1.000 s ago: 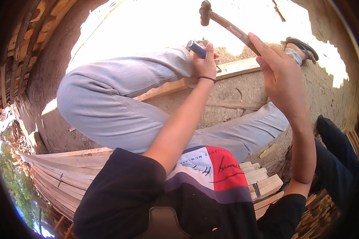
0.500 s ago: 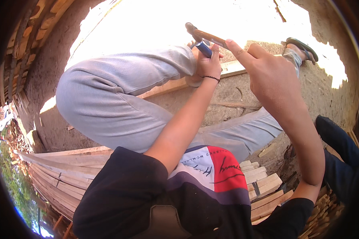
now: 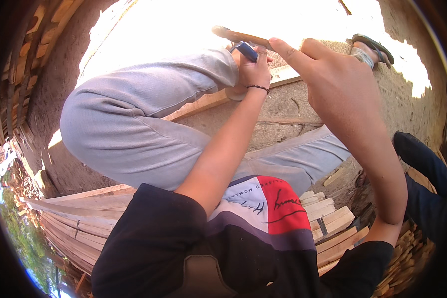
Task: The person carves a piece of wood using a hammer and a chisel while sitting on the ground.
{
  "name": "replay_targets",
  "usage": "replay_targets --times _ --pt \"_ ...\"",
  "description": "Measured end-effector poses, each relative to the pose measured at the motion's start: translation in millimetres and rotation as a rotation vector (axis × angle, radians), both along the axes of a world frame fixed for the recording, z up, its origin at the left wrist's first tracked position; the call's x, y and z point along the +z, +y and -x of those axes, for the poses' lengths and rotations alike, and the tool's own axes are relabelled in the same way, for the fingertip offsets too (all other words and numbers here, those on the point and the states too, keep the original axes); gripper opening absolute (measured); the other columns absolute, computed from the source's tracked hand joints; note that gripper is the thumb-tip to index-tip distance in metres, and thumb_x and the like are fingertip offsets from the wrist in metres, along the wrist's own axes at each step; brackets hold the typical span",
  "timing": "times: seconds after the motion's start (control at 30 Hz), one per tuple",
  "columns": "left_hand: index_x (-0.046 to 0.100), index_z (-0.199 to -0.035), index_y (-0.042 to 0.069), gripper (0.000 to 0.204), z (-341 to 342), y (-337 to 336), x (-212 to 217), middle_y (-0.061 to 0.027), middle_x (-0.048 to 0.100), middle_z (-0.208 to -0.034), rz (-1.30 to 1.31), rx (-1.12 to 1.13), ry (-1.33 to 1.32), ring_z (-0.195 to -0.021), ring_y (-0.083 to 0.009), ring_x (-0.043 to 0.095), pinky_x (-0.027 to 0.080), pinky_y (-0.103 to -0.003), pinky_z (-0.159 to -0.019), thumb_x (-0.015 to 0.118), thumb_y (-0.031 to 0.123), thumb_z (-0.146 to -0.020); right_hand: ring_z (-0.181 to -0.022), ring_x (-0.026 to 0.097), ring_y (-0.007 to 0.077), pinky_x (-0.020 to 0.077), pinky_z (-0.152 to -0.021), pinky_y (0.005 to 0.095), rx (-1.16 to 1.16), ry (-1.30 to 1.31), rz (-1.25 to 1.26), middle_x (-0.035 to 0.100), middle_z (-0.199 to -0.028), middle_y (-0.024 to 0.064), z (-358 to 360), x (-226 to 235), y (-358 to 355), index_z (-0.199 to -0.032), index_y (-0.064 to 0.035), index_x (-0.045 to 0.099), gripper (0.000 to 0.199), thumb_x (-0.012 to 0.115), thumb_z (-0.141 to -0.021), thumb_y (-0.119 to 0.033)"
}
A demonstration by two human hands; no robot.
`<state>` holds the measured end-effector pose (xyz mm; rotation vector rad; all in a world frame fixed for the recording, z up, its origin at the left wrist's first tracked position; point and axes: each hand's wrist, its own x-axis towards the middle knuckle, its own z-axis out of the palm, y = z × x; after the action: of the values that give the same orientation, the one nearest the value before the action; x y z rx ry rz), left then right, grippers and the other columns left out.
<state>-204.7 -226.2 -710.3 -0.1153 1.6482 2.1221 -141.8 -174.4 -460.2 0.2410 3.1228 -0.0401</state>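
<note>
My right hand is closed round the wooden handle of a hammer, its index finger stretched along the handle. The hammer's head lies to the left, above the end of a blue-handled tool. That tool is in my closed left hand, which wears a dark braided bracelet. Its lower end is hidden by my hand and leg, so its exact kind does not show. Below my left hand a long wooden beam lies on the ground, partly covered by my bent leg.
Stacked sawn planks lie at the left, and bundled wood strips at the lower right. Another person's dark-clothed leg is at the right edge. My sandalled foot rests on the sandy ground at the upper right.
The hammer has shifted left and slightly up, its head now farther from the blue handle. The left hand still grips its tool; the whole view has moved a little.
</note>
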Motion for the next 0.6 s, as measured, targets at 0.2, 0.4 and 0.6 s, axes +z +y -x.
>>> replay_targets --times 0.2,0.4,0.6 --pt "0.052 -0.091 0.005 0.024 -1 -2 1 -0.0014 0.060 -0.073 -0.014 0.026 -0.035 -0.059 -0.0095 0.060 0.049 -0.022 -0.056 0.068 0.023 -0.090 -0.063 0.059 0.0270 0.0479 -0.057 0.0372 -0.007 -0.001 0.029 0.057 -0.080 0.0071 -3 -2 5 -0.131 -0.0208 0.057 0.060 0.054 -0.077 0.004" --pt "0.053 -0.086 0.006 0.023 -4 -2 13 -0.0010 0.059 -0.070 0.023 0.039 -0.073 -0.066 -0.0093 0.060 0.049 -0.023 -0.065 0.066 0.026 -0.091 -0.066 0.061 0.0271 0.0481 -0.058 0.0384 -0.133 -0.021 0.106 0.058 -0.080 0.0083 -14 -10 -6 -0.132 -0.0209 0.056 0.055 0.055 -0.081 0.001" --pt "0.047 -0.075 0.010 0.022 6 -3 20 0.0001 0.044 -0.057 -0.255 0.210 -0.376 -0.055 -0.0137 0.050 0.046 -0.030 -0.061 0.062 0.013 -0.090 -0.079 0.063 0.0276 0.0481 -0.067 0.0351 -0.505 0.415 0.375 0.065 -0.090 0.0109 -52 -36 18 -0.131 -0.0155 0.056 0.042 0.057 -0.090 -0.008"
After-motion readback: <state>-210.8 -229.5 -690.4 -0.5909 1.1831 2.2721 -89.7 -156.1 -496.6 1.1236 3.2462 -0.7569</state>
